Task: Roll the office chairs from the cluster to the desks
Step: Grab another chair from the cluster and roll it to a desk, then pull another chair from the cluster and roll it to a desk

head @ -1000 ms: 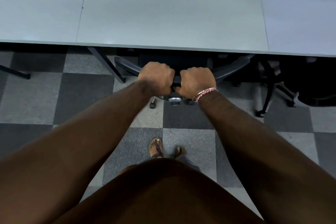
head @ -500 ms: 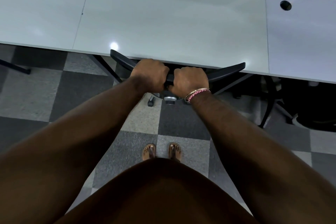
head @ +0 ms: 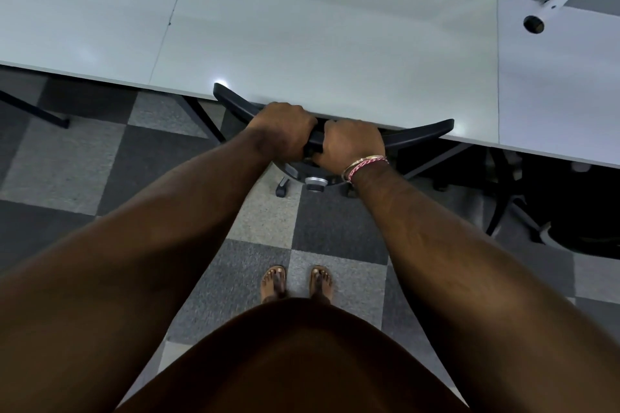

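Hands, left hand (head: 283, 129) and right hand (head: 349, 144), grip chair backrest (head: 416, 132) (against desk (head: 335, 54) edge).

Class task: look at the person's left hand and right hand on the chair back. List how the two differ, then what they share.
The left hand sits farther left on the chair back; the right hand sits nearer its middle. The right hand's wrist carries bracelets; the left hand's wrist is bare. Both hands grip the top edge, knuckles up, close together at the desk edge.
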A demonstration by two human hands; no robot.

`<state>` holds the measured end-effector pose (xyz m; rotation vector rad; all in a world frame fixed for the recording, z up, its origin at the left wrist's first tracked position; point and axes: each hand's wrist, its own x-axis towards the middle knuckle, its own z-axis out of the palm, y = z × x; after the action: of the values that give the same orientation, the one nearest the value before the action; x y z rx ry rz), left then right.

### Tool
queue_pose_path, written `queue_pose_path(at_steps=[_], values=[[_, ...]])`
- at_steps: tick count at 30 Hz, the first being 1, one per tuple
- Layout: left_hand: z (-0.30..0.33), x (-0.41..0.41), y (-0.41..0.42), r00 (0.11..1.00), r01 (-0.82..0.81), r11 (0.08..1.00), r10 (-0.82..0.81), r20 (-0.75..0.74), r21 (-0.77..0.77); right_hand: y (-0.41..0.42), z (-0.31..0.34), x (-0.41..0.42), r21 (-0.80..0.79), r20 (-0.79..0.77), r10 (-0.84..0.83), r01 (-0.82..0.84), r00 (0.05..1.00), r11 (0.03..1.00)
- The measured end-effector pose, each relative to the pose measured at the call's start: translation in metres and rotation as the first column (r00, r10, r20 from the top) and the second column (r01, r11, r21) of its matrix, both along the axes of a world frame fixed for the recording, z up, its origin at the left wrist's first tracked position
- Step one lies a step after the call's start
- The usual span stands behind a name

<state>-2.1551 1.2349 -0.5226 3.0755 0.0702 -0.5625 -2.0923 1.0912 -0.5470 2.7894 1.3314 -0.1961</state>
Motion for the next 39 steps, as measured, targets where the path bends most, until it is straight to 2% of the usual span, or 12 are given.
queue_pose_path(at_steps=[4, 8, 16, 19, 24, 27, 29, 35, 39], values=[[0.009, -0.009, -0.007, 0.999, -0.027, 1.0, 0.027, 0.039, -0.009, 0.002, 0.007, -0.008, 0.027, -0.044, -0.045, 0.046, 0.998, 0.999], [0.027, -0.021, -0.013, 0.993, -0.05, 0.999, 0.05, 0.111, -0.003, 0.0, 0.024, -0.016, 0.065, -0.024, -0.019, 0.021, 1.0, 0.998], [0.078, -0.07, -0.01, 0.949, -0.245, 0.969, 0.241, 0.201, -0.003, 0.017, 0.075, -0.04, 0.118, 0.042, 0.139, -0.143, 0.989, 0.983], [0.094, -0.101, -0.001, 0.897, -0.369, 0.929, 0.361, 0.254, -0.017, 0.038, 0.094, -0.058, 0.133, 0.032, 0.228, -0.23, 0.973, 0.964], [0.115, -0.186, 0.015, 0.79, -0.566, 0.824, 0.547, 0.278, -0.013, 0.087, 0.112, -0.12, 0.178, 0.063, 0.45, -0.453, 0.891, 0.874], [0.123, -0.253, 0.026, 0.67, -0.717, 0.697, 0.679, 0.299, 0.024, 0.12, 0.121, -0.181, 0.195, 0.089, 0.591, -0.596, 0.802, 0.779], [0.125, -0.276, 0.031, 0.625, -0.759, 0.65, 0.713, 0.318, 0.036, 0.132, 0.124, -0.203, 0.212, 0.089, 0.611, -0.614, 0.787, 0.76], [0.135, -0.397, 0.047, 0.427, -0.897, 0.442, 0.848, 0.314, 0.026, 0.18, 0.135, -0.319, 0.193, 0.128, 0.765, -0.772, 0.632, 0.606], [0.137, -0.465, 0.065, 0.34, -0.937, 0.348, 0.88, 0.332, 0.035, 0.21, 0.139, -0.39, 0.173, 0.174, 0.812, -0.829, 0.557, 0.532]])
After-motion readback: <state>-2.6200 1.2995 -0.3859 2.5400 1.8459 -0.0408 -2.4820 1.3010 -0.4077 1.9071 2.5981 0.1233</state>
